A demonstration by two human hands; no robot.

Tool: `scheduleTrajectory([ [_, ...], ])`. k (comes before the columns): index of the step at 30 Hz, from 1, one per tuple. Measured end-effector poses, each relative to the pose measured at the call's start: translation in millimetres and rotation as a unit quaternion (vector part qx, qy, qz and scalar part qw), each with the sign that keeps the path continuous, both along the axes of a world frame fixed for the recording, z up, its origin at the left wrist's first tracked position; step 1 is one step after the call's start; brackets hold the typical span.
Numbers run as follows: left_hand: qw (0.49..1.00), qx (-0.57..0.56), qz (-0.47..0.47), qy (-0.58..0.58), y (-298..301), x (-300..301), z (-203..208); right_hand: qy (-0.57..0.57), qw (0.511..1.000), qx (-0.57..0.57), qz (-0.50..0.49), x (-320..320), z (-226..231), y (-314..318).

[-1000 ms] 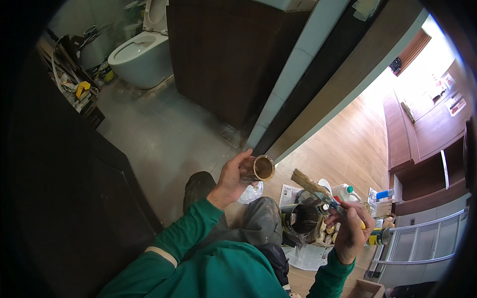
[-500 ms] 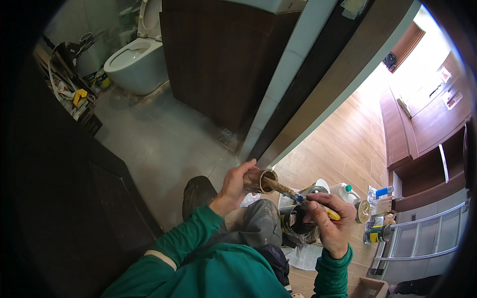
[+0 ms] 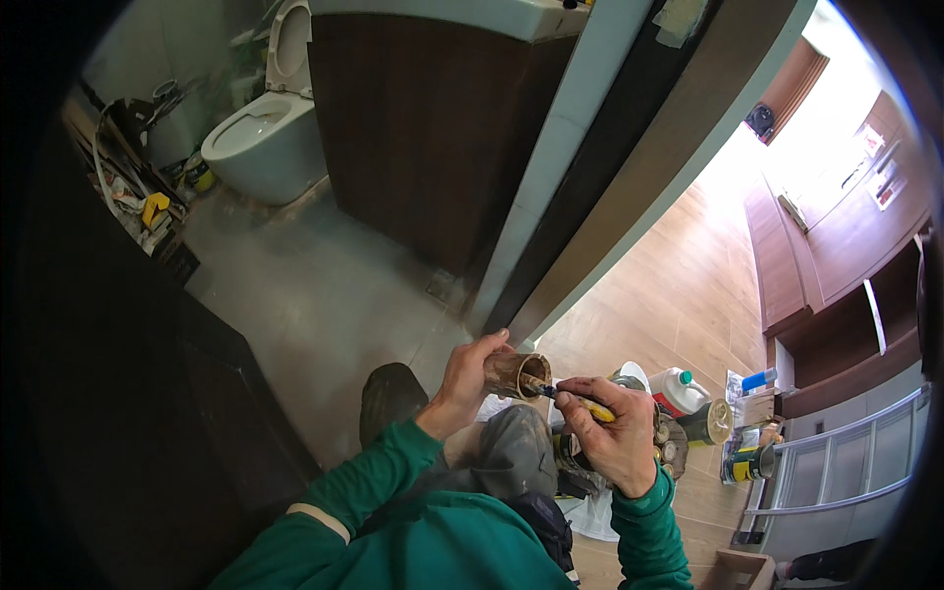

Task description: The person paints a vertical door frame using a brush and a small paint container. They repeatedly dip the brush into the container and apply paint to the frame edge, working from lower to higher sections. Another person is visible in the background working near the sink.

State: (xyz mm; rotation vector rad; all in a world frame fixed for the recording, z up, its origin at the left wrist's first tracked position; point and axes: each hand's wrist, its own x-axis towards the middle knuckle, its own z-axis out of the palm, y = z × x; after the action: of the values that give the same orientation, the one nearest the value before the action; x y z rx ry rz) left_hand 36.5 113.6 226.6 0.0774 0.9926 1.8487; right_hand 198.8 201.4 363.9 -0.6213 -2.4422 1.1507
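Observation:
My left hand is wrapped round a brown-smeared cylindrical cup, tipped so its mouth faces right. In my right hand is a paintbrush with a yellow handle end, pinched between thumb and fingers. The brush's head end is inside the cup's mouth, so its bristles are mostly hidden. Below and partly behind my right hand stands a dark paint can, largely covered by the hand.
A white jug with a green cap and an olive can stand right of my hand. Farther right are a yellow-and-black can and a metal ladder. The door frame rises ahead; a toilet stands far left.
My right hand has moved left, toward the cup, pushing the brush deeper into it. The cup has shifted slightly downward in view. More cans now show behind my right wrist.

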Motion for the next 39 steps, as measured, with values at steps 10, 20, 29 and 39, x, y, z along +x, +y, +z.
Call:
scheduleTrajectory([
  [10, 0.995, 0.048, 0.006, -0.082, 6, -8, 3, 0.13, 0.967, -0.193, -0.1, 31, -10, -1],
  [20, 0.995, 0.03, 0.006, -0.1, 9, -4, -3, 0.149, 0.964, -0.184, -0.12, 56, -14, -3],
  [29, 0.995, 0.039, -0.013, -0.096, 11, -1, 12, 0.202, 0.944, -0.228, -0.126, 56, -9, -7],
  [39, 0.977, 0.15, 0.003, -0.15, -5, -23, 5, 0.356, 0.902, -0.216, -0.114, 58, -10, -10],
])
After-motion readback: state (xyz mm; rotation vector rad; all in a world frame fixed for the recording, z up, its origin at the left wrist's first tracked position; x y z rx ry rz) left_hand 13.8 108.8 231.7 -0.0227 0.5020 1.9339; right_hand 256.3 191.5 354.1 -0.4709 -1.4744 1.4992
